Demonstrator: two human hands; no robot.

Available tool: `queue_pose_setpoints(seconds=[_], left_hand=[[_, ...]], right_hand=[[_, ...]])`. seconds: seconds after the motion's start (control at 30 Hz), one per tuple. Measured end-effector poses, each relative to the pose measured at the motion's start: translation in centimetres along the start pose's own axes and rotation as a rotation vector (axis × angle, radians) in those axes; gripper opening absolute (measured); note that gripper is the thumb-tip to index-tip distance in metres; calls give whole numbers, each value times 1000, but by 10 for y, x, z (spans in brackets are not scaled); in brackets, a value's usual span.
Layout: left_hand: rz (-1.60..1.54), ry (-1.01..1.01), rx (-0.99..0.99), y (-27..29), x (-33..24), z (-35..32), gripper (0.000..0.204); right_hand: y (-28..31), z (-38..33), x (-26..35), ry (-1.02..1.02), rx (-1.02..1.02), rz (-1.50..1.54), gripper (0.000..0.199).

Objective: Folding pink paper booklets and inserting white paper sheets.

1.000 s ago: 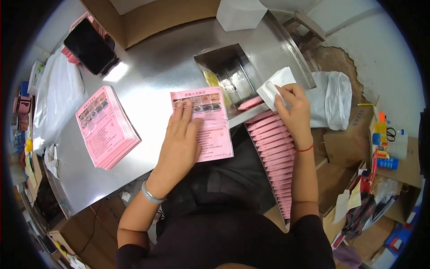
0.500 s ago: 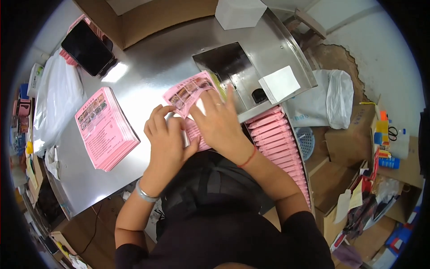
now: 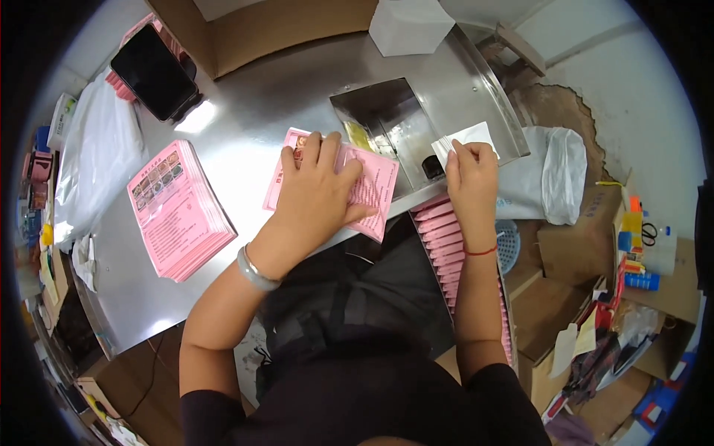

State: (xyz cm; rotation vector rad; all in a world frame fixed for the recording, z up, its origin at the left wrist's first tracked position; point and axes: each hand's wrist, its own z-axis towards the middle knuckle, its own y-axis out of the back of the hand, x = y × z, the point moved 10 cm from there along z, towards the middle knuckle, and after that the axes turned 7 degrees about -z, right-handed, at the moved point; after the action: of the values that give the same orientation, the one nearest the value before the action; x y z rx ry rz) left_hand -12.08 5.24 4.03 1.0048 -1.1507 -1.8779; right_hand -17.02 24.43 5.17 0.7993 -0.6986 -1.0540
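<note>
My left hand (image 3: 320, 189) lies flat, fingers spread, on a single pink leaflet (image 3: 378, 186) on the steel table (image 3: 245, 126), pressing it down. My right hand (image 3: 470, 178) is off to the right, its fingertips pinching a small white packet (image 3: 467, 137) at the edge of a recessed steel hopper (image 3: 387, 119). Just below that hand, a long row of pink folded packets (image 3: 445, 234) stands on edge in a narrow tray along the table's right side.
A thick stack of pink leaflets (image 3: 178, 208) lies at the left. A black tablet (image 3: 152, 70) and a cardboard box (image 3: 275, 26) stand at the back, near a white box (image 3: 409, 22). Plastic bags sit far left (image 3: 97, 160) and right (image 3: 558, 175).
Both hands were together on the pink leaflet. My right hand has since moved right onto the white packet, and my left hand has spread flat on the leaflet.
</note>
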Motion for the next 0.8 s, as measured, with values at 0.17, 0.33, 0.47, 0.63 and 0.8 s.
queue_pose_setpoints(seconds=[0.17,0.33,0.47,0.63,0.8], left_hand=[[89,217,75,15,5,-26,56],[-319,102,85,9,12,-39,60],[-547,97,57,5,-2,-22,65],[-758,-104,52,15,-54,-12,66],[-316,436,-172,69,63,-84,93]], right_hand=[[17,11,-29,75,29,202,35],[33,-47,141,446,89,360,29],[-9,-25,134,433,221,163,26],[-71,27,99,305,450,168,21],[1,19,39,5,-52,99,20]])
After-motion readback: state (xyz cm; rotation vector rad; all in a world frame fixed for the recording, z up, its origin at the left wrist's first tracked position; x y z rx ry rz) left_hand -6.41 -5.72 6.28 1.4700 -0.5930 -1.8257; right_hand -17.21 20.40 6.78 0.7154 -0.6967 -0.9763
